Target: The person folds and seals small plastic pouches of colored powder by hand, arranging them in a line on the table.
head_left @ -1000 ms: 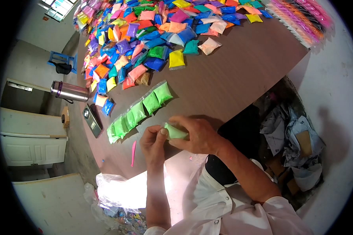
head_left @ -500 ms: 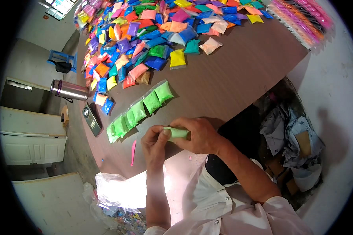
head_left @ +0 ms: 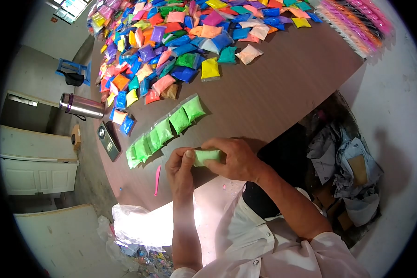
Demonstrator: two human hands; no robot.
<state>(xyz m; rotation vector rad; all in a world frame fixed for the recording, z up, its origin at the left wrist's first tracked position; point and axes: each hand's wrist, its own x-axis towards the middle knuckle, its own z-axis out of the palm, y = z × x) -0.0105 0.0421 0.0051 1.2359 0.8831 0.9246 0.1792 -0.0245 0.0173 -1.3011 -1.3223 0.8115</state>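
Note:
Between my two hands, above the near part of the table, is a small light green packet (head_left: 206, 158). My left hand (head_left: 180, 169) pinches its left end, with the thumb on top. My right hand (head_left: 234, 160) grips the other end, fingers curled over and under it. Just beyond lies a strip of joined bright green packets (head_left: 164, 131) on the brown table (head_left: 273, 97). A thin pink plastic tool (head_left: 157, 180) rests to the left of my left hand.
Many colourful packets (head_left: 185, 41) are heaped at the far side. A steel flask (head_left: 85, 106) and a phone (head_left: 108, 141) are near the left edge. Striped plastic-wrapped packs (head_left: 352, 25) sit far right. Below the right edge are crumpled bags (head_left: 352, 162); clear plastic (head_left: 134, 227) lies lower left.
The green packet has turned slightly and more of its face shows between my hands. My fingers have shifted a little on it; the things on the table stay put.

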